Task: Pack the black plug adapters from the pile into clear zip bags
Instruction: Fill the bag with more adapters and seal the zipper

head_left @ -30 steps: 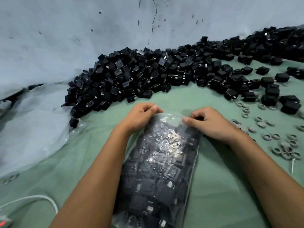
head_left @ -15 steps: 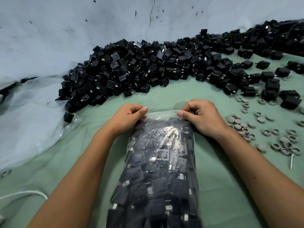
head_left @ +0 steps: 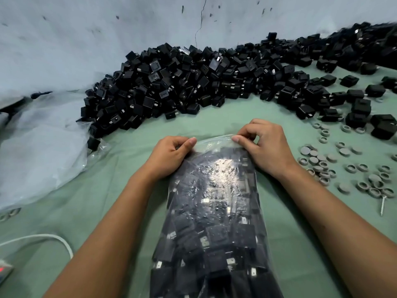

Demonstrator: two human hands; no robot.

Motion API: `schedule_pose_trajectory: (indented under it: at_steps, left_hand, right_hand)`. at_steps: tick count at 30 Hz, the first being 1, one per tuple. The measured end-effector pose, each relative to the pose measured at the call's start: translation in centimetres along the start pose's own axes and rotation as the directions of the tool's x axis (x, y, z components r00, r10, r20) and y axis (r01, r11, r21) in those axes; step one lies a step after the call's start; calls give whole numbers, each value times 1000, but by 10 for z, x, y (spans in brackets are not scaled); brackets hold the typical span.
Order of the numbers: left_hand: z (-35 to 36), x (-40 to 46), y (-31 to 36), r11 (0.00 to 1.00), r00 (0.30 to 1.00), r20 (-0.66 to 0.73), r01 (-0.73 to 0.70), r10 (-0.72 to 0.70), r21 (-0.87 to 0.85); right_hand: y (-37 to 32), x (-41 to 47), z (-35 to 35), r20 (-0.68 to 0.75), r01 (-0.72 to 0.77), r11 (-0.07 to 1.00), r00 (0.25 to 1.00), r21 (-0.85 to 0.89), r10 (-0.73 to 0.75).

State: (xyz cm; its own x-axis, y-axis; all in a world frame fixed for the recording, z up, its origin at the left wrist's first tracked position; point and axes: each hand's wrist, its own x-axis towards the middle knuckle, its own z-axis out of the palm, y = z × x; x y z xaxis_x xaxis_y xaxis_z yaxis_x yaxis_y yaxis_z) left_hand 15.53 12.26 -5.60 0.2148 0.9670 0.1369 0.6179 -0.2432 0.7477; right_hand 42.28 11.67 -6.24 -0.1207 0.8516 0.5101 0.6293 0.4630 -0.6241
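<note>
Though pinched shut, adapter-crammed bag.

Between your hands, the clear zip bag is glossy, crinkled plastic; beyond them, the adapters are matt black plastic on smooth green cloth.

Black plug adapters heaped on a pale green cloth, clear zip bag showing black adapters with silver prongs, grey rings right of the bag, white cable left, pale blue-grey wall behind the heap
</note>
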Motion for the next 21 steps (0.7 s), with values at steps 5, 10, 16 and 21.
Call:
schedule_pose_trajectory:
  at_steps: [5, 10, 16, 21]
  left_hand:
    - [-2, -3, 1, 995, 998, -29, 61, -64, -74]
    - [-9, -4, 0, 989, 992, -33, 116, -119, -88]
    - [-12, 4, 9, 997, 997, -60, 57, -54, 49]
    - [6, 22, 36, 995, 996, 66, -61, 56, 76]
  right_hand:
    - [1, 1, 3, 25, -31, 999, 999, -26, 31]
    - [3, 3, 4, 63, -120, 992, 990, -48, 123]
    - [1, 2, 3, 158, -161, 985, 976, 58, 150]
    - [4, 2, 3, 159, -196, 975, 971, 107, 178]
